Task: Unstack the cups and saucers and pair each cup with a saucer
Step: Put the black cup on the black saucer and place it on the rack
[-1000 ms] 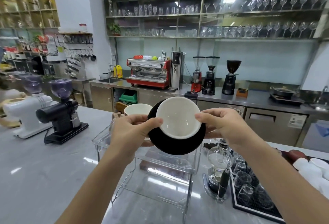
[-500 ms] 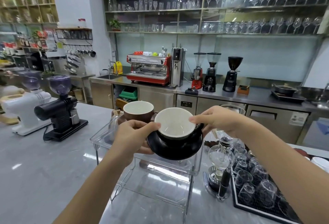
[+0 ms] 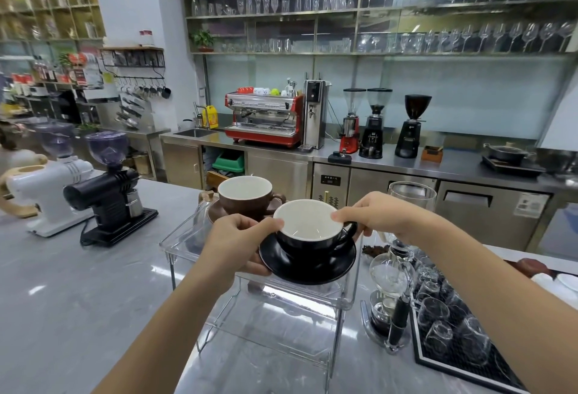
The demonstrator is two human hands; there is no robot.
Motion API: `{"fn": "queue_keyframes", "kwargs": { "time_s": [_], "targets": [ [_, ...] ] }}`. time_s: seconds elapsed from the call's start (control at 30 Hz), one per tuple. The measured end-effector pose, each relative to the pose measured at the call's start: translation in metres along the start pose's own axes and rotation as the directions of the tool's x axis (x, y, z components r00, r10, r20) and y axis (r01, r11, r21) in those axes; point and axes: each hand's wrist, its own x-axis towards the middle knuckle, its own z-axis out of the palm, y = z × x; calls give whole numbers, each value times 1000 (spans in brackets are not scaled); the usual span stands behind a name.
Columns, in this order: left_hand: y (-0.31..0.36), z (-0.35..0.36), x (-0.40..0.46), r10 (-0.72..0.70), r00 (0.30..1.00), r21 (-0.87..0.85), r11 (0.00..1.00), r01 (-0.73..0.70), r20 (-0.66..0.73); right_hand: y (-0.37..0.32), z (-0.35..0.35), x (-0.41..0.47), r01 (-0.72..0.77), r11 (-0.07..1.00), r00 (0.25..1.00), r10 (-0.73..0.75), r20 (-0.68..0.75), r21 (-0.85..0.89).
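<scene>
Gripping the black saucer [image 3: 308,263] at its left edge, the left hand [image 3: 233,245] curls its thumb onto the rim of the black cup [image 3: 308,232] sitting on it. The right hand [image 3: 380,216] pinches the cup's handle side. Both hover over a clear rack [image 3: 259,293], a brown cup [image 3: 245,195] just behind. No writing is legible.

Steel counter [image 3: 406,165] below glass-stocked shelves [image 3: 375,11]

Both forearms reaching forward, left hand [image 3: 233,242] gripping the left edge of the black saucer [image 3: 308,263], right hand [image 3: 380,218] pinching the cup's [image 3: 308,229] right rim above that saucer
</scene>
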Motion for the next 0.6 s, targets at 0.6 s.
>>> {"fn": "queue_keyframes", "kwargs": {
  "time_s": [0.6],
  "targets": [
    [2,2,5,73,997,233,970,-71,0,11,6,8,-15,999,999,13,-32,-49]
  ]
}}
